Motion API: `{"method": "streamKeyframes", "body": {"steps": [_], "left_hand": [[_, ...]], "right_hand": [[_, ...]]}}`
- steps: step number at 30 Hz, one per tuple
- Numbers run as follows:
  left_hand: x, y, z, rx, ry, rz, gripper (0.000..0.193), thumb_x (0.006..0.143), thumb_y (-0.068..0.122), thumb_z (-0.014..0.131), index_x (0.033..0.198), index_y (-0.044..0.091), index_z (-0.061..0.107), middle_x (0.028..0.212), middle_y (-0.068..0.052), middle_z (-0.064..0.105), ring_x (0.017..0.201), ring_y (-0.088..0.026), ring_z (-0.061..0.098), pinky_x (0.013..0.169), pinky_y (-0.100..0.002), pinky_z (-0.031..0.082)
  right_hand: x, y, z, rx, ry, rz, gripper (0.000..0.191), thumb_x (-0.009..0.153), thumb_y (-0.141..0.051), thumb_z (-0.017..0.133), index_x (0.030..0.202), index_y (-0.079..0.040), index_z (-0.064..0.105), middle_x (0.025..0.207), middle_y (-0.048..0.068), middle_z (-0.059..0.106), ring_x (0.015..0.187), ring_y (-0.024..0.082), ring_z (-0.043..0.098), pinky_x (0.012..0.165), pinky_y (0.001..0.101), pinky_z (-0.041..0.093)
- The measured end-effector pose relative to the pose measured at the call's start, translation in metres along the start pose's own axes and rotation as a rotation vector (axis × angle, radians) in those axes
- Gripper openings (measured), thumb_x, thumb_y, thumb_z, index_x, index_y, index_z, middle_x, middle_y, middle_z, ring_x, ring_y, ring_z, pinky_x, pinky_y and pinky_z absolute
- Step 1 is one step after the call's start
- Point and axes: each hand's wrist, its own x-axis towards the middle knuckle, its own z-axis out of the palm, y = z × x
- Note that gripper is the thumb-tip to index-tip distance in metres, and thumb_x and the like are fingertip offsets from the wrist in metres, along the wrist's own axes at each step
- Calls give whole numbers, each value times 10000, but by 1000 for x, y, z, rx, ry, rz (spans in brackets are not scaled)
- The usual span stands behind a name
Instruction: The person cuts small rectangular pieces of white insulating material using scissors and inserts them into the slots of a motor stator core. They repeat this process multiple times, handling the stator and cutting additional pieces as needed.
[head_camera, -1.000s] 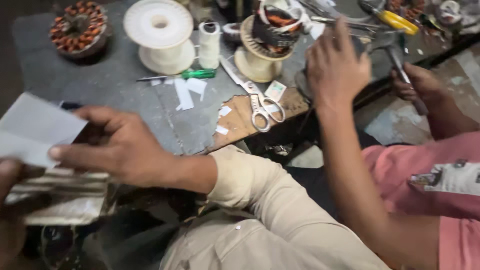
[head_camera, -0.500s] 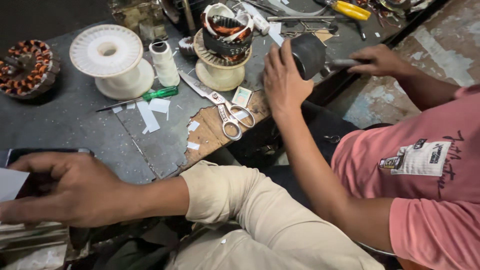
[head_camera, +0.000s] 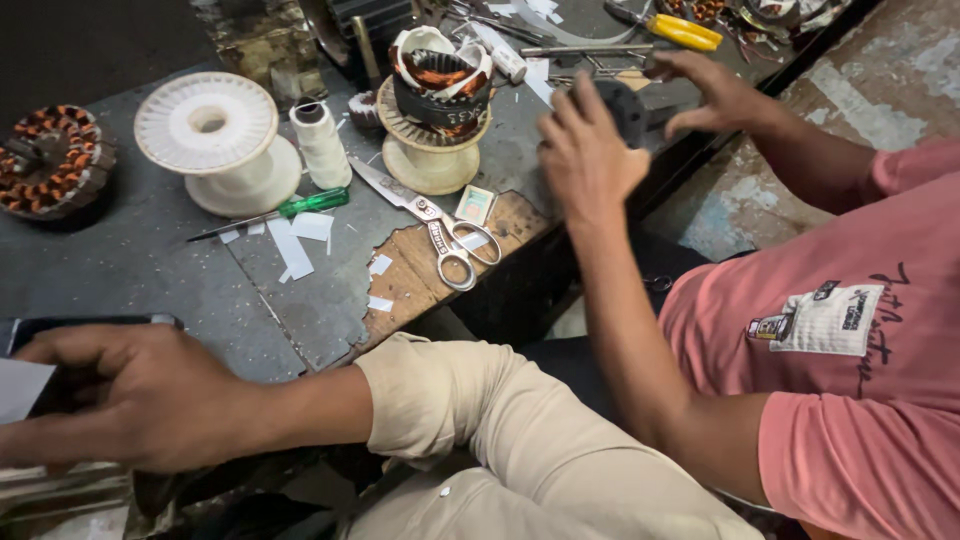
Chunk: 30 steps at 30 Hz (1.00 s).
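The table (head_camera: 150, 270) is grey and worn, its near edge chipped down to bare wood. A co-worker in a pink shirt (head_camera: 850, 380) reaches both hands to a dark round part (head_camera: 622, 105) at the far right. The person's left hand (head_camera: 130, 400) lies low at the near left, knuckles up, fingers curled over a dark flat phone (head_camera: 90, 323) lying lengthwise left to right; whether it grips is unclear. The right hand is out of view. Farther off stand a white spool (head_camera: 215, 140), a copper-wound coil (head_camera: 438, 85), scissors (head_camera: 430, 220) and a green screwdriver (head_camera: 280, 212).

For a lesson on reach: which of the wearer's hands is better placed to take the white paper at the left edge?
Right. The right hand lies with its fingertips at the white paper; the left hand is not in view.
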Motion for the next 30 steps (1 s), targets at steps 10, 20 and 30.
{"method": "streamKeyframes", "body": {"steps": [10,20,30], "left_hand": [[-6,-8,-13,-7,-23,5,348,915,14,720,1253,22,636,1047,-129,728,924,-178,729,753,-313,587],[3,-16,1,13,-41,-8,348,921,12,716,1260,14,637,1040,-143,731,917,-184,730,738,-317,575],[1,-27,6,46,-15,-12,348,928,10,713,1267,6,639,1032,-157,734,910,-190,730,722,-321,564]], "right_hand": [[0,-16,6,112,29,23,389,978,-273,812,1178,18,649,1049,20,708,1006,58,665,905,221,569],[-2,-14,6,87,38,-37,352,984,-280,789,1131,8,649,999,13,713,898,19,662,811,197,566],[-9,-36,-14,160,163,-116,347,939,-289,800,1164,-67,656,1010,-4,713,919,40,689,817,205,584]]}}
